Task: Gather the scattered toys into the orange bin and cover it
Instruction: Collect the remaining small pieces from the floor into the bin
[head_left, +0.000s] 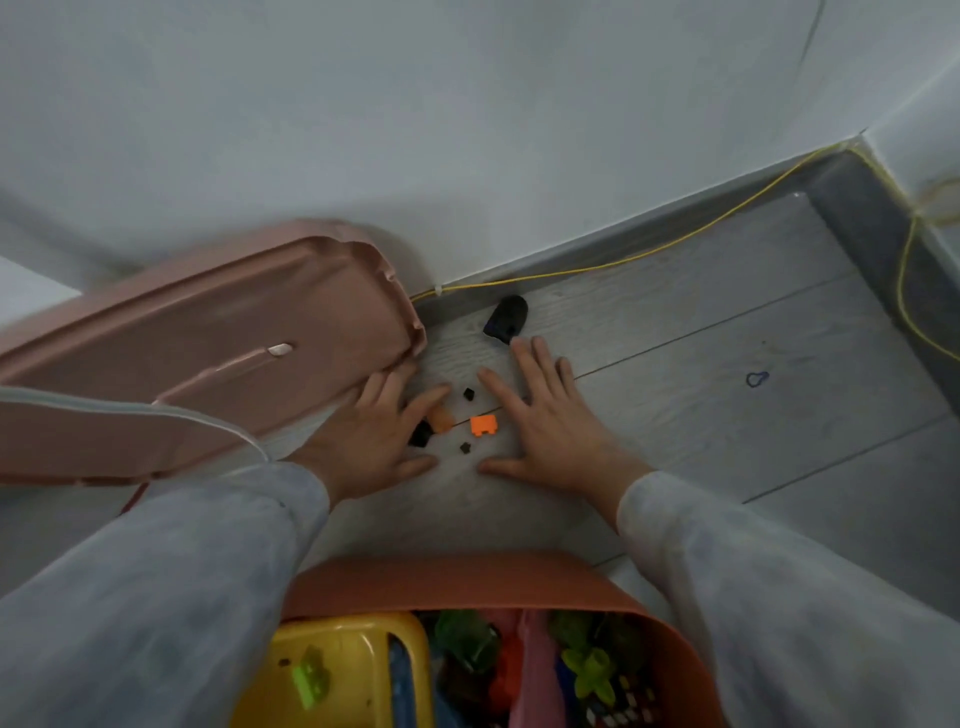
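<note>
Small toy pieces lie on the grey floor between my hands: an orange block (483, 425), a rounder orange piece (442, 420), a black piece (421, 434) and two tiny dark bits (469, 394) (465, 447). My left hand (376, 431) rests flat to their left, fingers spread, touching the black and orange pieces. My right hand (545, 421) lies flat to their right, fingers apart. A larger black toy (506, 317) sits just beyond my right fingertips. The orange bin (519, 582) stands open at the bottom, full of toys. Its pinkish lid (208, 338) leans at the left.
A yellow tray (343, 670) with a green piece lies inside the bin. A yellow cable (649, 254) runs along the wall base and loops down at the right. White wall rises behind; a blue scribble (756, 379) marks the floor.
</note>
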